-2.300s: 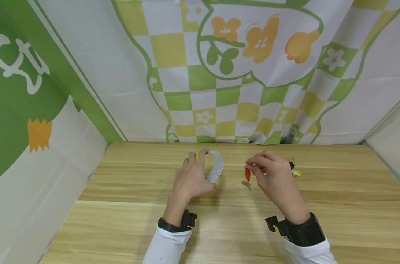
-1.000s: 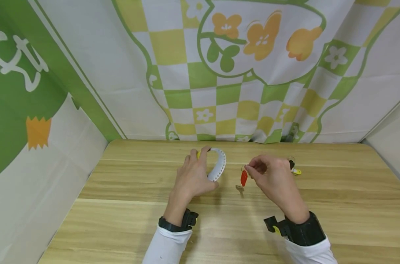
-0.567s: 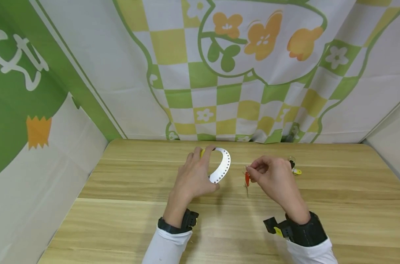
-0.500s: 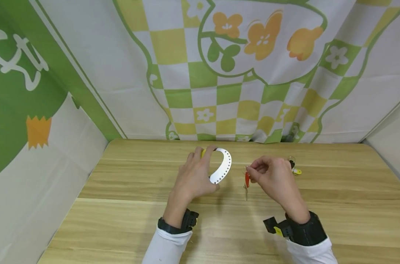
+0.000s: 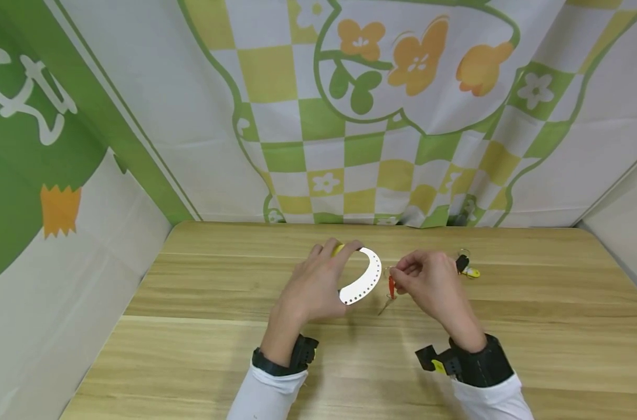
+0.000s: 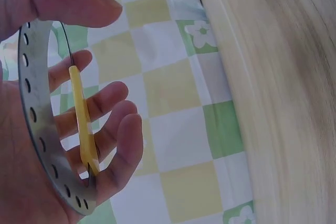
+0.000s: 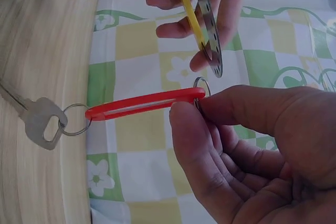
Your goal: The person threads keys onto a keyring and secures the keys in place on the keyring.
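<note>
My left hand [image 5: 313, 286] holds a curved metal plate [image 5: 370, 275] with a row of small holes along its edge. A yellow bar [image 6: 84, 116] on a thin wire spans the plate's open side, against the fingers. Thumb and fingers curl around the two ends of the plate. To its right, my right hand [image 5: 429, 286] pinches the split ring [image 7: 201, 94] of a red key tag [image 7: 144, 103] between thumb and forefinger. A metal key [image 7: 44, 121] dangles from a second ring at the tag's other end. Tag and ring are close to the plate's holed edge in the head view.
On the wooden table [image 5: 192, 361], behind my right hand, lie a black key tag [image 5: 462, 263] and a yellow one [image 5: 472, 272]. A patterned curtain [image 5: 360, 151] hangs along the table's far edge.
My left hand has moved right and slightly nearer with the plate, narrowing its gap to the red tag. The plate has tilted to show its holed face. The key swings under the right hand.
</note>
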`<state>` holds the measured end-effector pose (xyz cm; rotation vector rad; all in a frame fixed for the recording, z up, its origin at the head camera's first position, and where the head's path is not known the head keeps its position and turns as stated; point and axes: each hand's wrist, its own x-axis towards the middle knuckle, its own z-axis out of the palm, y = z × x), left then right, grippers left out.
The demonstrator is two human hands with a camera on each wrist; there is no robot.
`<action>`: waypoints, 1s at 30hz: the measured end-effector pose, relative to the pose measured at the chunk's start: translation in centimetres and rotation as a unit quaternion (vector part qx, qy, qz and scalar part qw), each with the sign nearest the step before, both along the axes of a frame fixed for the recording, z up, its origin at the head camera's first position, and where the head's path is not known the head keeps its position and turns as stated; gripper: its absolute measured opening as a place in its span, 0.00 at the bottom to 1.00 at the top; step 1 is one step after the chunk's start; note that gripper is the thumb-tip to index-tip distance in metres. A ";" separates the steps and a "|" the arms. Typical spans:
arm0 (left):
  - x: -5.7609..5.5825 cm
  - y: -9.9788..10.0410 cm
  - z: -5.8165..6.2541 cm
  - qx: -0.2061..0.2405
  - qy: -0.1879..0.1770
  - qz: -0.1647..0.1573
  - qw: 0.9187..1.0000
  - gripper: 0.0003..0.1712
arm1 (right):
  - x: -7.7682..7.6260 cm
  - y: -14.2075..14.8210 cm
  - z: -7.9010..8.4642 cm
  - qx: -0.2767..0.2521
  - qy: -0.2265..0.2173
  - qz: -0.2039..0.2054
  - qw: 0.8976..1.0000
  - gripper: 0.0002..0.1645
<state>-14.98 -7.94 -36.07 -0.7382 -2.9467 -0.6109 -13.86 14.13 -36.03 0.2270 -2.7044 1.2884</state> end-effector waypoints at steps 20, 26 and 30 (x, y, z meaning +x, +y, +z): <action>0.1 0.5 -0.1 -0.023 0.000 -0.029 0.999 0.57 | 0.1 -0.5 -0.1 0.048 0.046 0.026 0.997 0.06; 0.2 0.4 0.0 -0.041 0.001 -0.037 0.998 0.58 | 0.1 -0.6 -0.1 0.070 0.061 0.042 0.995 0.07; 0.3 0.5 0.1 -0.055 0.001 -0.040 0.998 0.61 | 0.1 -0.6 -0.2 0.083 0.065 0.051 0.993 0.08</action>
